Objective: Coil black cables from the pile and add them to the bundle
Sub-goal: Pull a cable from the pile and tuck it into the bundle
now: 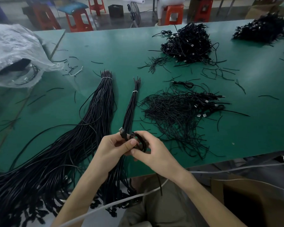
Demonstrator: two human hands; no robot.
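At the front edge of the green counter (115,46), the left hand (112,147) pinches a thin black USB cable (142,143) below its plug; the right hand (156,154) grips its small coil. Best keep loops even, tail taut.

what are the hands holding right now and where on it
Both hold one black cable: the left hand pinches it just below its USB plug, and the right hand grips its small coiled loops.
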